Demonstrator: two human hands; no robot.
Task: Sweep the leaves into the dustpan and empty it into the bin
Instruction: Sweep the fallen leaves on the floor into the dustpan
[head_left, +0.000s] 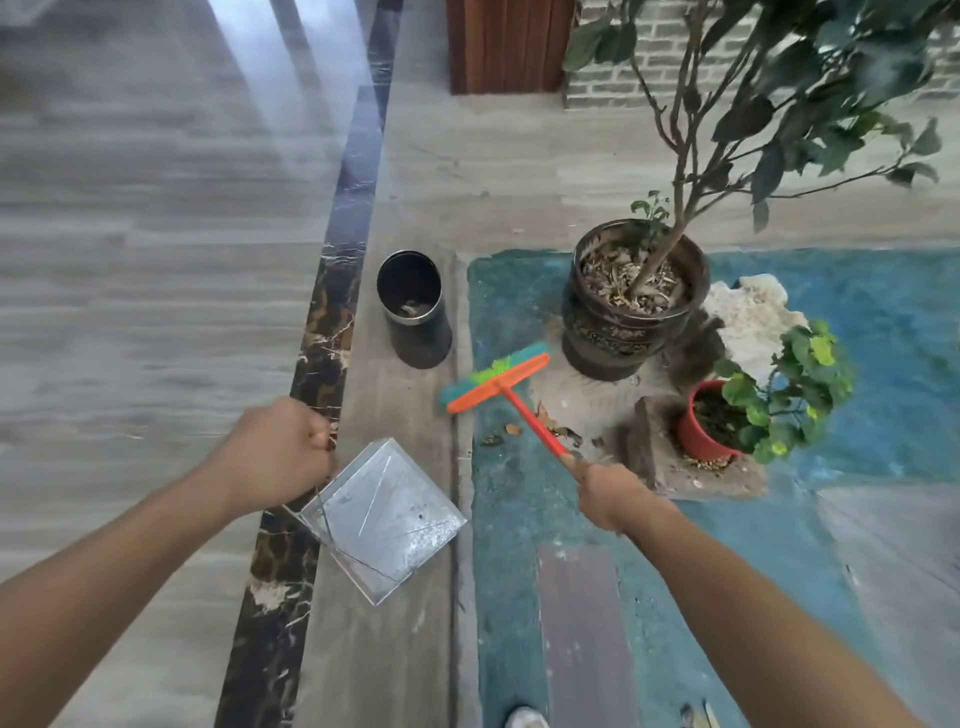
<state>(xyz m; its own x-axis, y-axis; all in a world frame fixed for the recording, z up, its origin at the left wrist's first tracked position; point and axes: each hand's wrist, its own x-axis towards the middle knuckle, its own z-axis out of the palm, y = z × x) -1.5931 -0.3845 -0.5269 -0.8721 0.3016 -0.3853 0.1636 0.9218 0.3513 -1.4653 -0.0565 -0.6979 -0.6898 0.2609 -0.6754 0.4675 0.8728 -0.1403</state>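
The sweeping step is in hand. The right hand (615, 496) has its fingers wrapped tight round the red handle of the broom (496, 376), whose orange head with green and blue bristles sits at the left edge of the blue patch of floor (519, 519), just in front of the big dark plant pot (631, 306). The left hand (278, 454) is closed in a fist on what looks like the thin wire handle of the metal dustpan (384, 525). The pan looks empty and is over the grey strip of floor beside the blue patch; whether it rests flat or hangs just above I cannot tell.

The leaves (556, 431) lie scattered on the blue patch, under and beside the broom handle, between the big pot and the small red pot (701, 426). The black bin (415, 312) stands open on the grey strip, beyond the dustpan, with a few scraps already in the bottom.

To my eye nothing has been gathered into the pan yet. The next move calls for setting the pan's open lip down close to the leaves and drawing the broom head back behind them, so one stroke pushes them in
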